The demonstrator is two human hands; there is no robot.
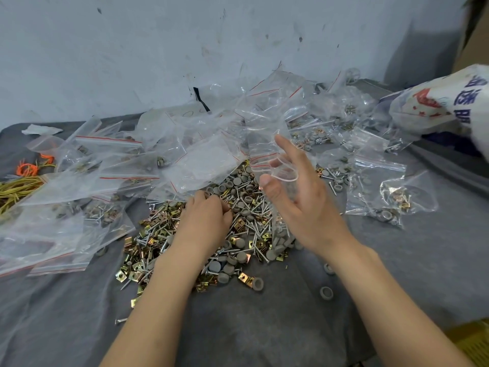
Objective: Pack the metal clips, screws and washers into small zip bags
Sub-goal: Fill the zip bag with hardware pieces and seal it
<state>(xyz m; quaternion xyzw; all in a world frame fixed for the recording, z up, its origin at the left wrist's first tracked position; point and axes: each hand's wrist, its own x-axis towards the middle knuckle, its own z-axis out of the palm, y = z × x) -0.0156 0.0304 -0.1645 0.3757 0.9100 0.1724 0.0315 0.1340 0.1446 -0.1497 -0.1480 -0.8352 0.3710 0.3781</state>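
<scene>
A heap of brass-coloured metal clips (148,242), silver screws (258,226) and grey round washers (239,207) lies on the grey cloth (264,327) in the middle. My left hand (205,218) rests palm down on the heap, its fingers curled into the parts; what they pinch is hidden. My right hand (293,192) is raised above the heap's right side and holds a small clear zip bag (280,170) with its mouth open between thumb and fingers.
Several empty zip bags (111,165) with red strips spread over the left and back. Filled bags (378,189) lie at the right. A printed white sack (447,102) sits far right. Orange and yellow rubber bands (23,176) lie at the left edge. A wall stands behind.
</scene>
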